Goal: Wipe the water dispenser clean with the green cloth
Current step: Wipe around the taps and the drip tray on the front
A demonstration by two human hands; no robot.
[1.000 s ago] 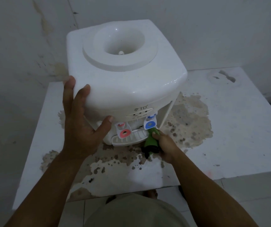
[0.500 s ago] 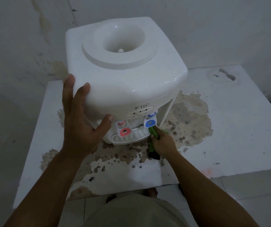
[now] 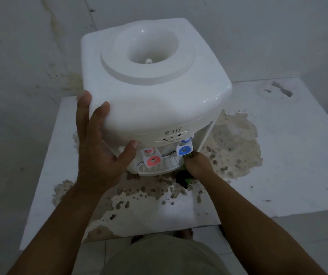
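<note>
Pushes the green cloth point(image 3: 186, 180), bunched in the closed right grip point(image 3: 197, 165), deeper under the blue tap point(image 3: 185, 150) than a second ago, steadying the water dispenser point(image 3: 155, 92) at the counter's point(image 3: 298, 165) back left corner with the left grip point(image 3: 99, 153) spread open against its side, likely finishing the tap recess.

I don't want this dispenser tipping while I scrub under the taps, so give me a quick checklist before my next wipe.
1. Left hand bracing the water dispenser: ok.
2. Right hand gripping the green cloth: ok.
3. Cloth reaching below the blue tap: ok.
4. Drip tray seated in place: ok.
5. Dispenser base flat on the table: cannot tell.
6. Area under the taps clean: cannot tell.
</note>
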